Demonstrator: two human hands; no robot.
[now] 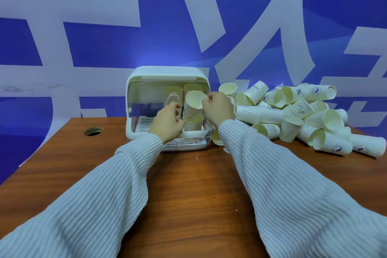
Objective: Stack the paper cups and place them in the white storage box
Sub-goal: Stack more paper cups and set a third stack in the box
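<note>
At the open front of the white plastic storage box on the brown wooden counter, the left hand curls its grip round a tilted cream paper cup; the right hand pinches its rim. One cup in the loose cup pile reads "HELLO".

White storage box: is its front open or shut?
Open: the white storage box has its front cover raised, and both hands reach inside among cups.
</note>
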